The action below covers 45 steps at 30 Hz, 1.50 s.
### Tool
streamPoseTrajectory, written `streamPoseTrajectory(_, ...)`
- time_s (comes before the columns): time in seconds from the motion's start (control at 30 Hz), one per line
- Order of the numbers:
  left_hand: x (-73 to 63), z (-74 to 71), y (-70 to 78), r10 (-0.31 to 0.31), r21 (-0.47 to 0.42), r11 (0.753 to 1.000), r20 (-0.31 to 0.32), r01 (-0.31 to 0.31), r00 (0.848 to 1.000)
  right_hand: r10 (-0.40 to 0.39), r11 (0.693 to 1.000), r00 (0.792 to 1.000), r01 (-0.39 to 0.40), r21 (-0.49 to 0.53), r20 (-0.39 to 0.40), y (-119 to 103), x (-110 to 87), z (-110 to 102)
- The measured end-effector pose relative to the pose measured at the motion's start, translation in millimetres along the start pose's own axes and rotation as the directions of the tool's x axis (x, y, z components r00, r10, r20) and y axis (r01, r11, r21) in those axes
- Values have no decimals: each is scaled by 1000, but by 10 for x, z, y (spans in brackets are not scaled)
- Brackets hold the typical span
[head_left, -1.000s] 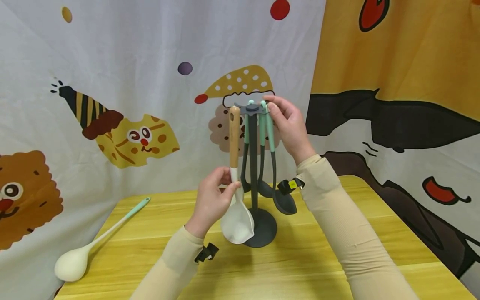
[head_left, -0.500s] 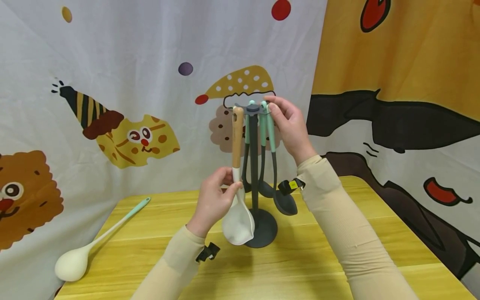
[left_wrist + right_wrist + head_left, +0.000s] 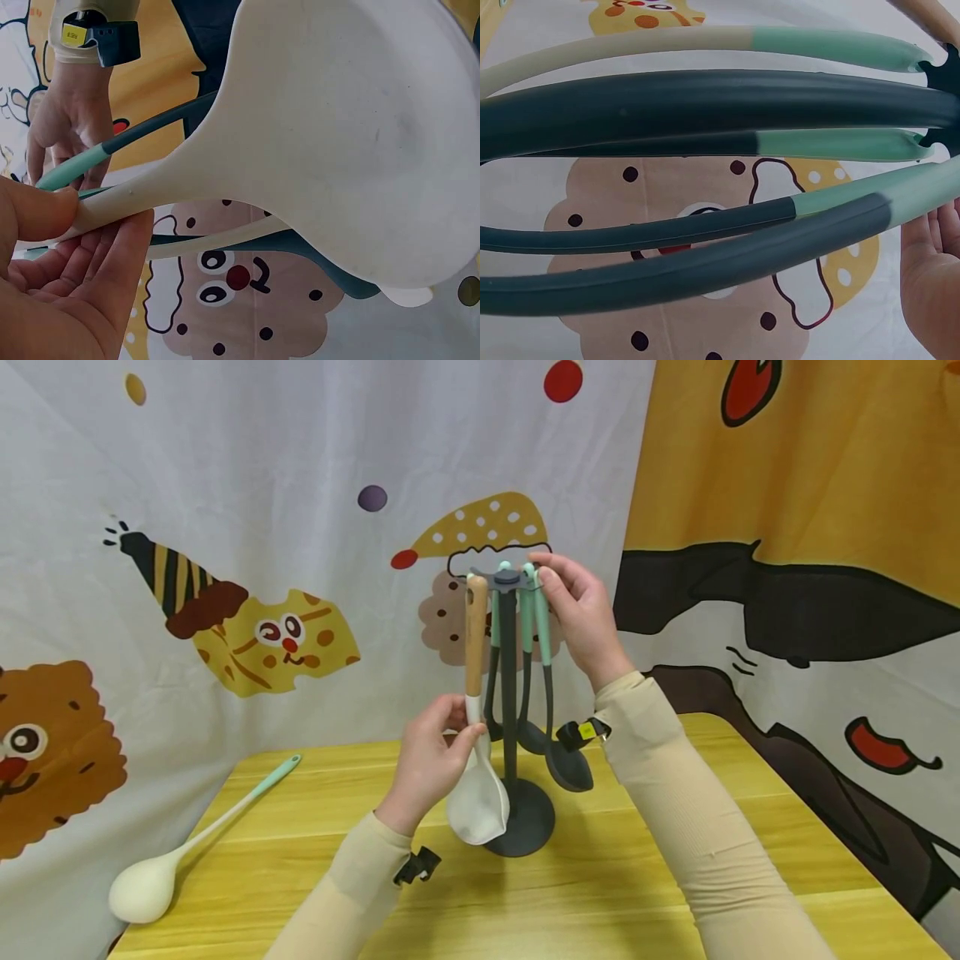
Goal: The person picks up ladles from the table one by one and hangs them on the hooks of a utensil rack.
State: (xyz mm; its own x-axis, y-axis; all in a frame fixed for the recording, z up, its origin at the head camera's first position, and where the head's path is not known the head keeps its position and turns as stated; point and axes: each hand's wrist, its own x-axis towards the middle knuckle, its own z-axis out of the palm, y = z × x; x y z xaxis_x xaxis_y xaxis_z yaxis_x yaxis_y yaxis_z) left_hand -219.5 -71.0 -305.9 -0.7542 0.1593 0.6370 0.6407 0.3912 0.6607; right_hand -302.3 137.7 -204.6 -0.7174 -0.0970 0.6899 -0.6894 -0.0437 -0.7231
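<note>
My left hand (image 3: 431,760) pinches the white neck of a ladle (image 3: 477,806) with a wooden handle. The ladle stands nearly upright, bowl down and spout to the right, its handle end against the left side of the dark utensil stand's top rack (image 3: 506,578). My right hand (image 3: 581,610) grips the right side of that rack, thumb and fingers at the end of a green handle; their exact hold is partly hidden. In the left wrist view the ladle's bowl (image 3: 352,142) fills much of the picture. Green handles (image 3: 840,49) hang round the post (image 3: 705,101) in the right wrist view.
A cream spoon-like utensil (image 3: 146,889) with a green handle end lies on the wooden table (image 3: 600,893) at the left. Dark utensils, one a ladle (image 3: 570,767), hang from the stand above its round base (image 3: 525,827). A patterned cloth (image 3: 300,460) hangs behind.
The ladle's handle has shifted slightly right toward the post along with my left hand, mostly in the first half second. My right hand stays at the rack.
</note>
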Motion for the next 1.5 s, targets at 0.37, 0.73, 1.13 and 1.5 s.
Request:
streamPoseTrajectory(0.37, -23, -19, -42, 1, 14, 1000, 5, -1, 1000, -7, 1000, 1000, 7, 10, 7, -4, -8, -3)
streamPoseTrajectory(0.73, -74, -57, -134, 33, 77, 996, 49, -37, 998, 6, 1000, 1000, -6, 11, 4, 0, -17, -18)
streamPoseTrajectory(1.13, -164, -102, -223, -60, 159, 986, 105, 43, 993, 4, 1000, 1000, -4, 17, 7, 10, -14, -9)
streamPoseTrajectory(1.5, -234, -141, -327, -170, 220, 966, 140, 137, 975, -3, 1000, 1000, 3, 14, 2, -1, -4, 7)
